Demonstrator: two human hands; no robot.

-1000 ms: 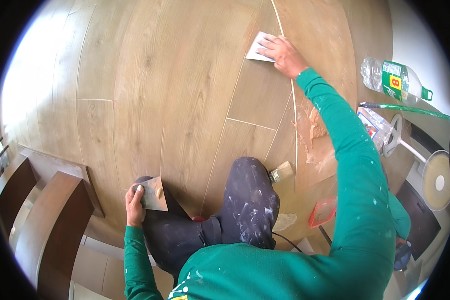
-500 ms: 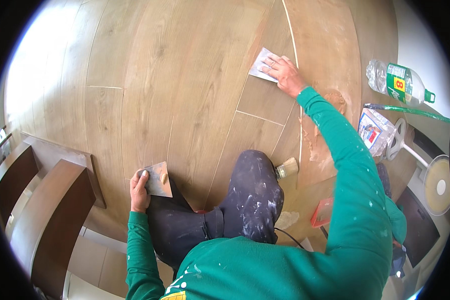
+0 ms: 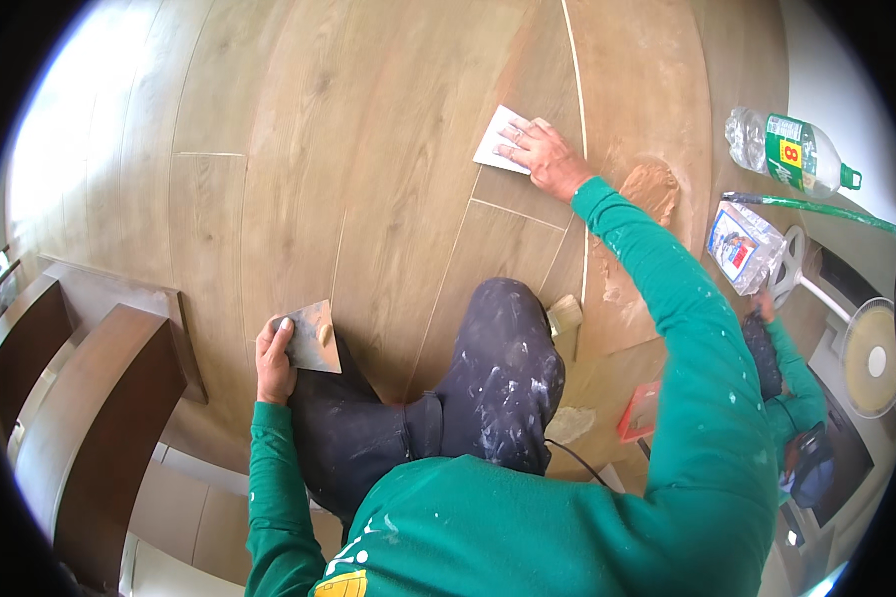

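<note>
My left hand (image 3: 276,360) grips a thin square putty spreader (image 3: 310,337) by its edge, thumb on top, above my left thigh. A dab of tan paste sits on its face. Stretched out ahead, my right hand (image 3: 546,157) presses a flat white square spreader (image 3: 498,139) against the wood-look floor (image 3: 388,119), fingers laid over it; its underside is hidden. It lies close to where two plank joints meet. Right of that hand, a mound of tan paste (image 3: 651,191) rests on a smeared brown board (image 3: 639,80).
A paintbrush (image 3: 564,315) lies beside my right knee, with a red tray (image 3: 641,412) farther right. Along the right are a plastic bottle (image 3: 791,151), a green pole (image 3: 816,206), a clear bag (image 3: 745,249) and a fan (image 3: 871,358). Another person's green sleeve (image 3: 796,383) shows there. Dark wooden steps (image 3: 110,428) stand left.
My right hand has slid a little left with the white spreader. My left hand keeps its hold. The other person's arm now reaches out toward the clear bag.
</note>
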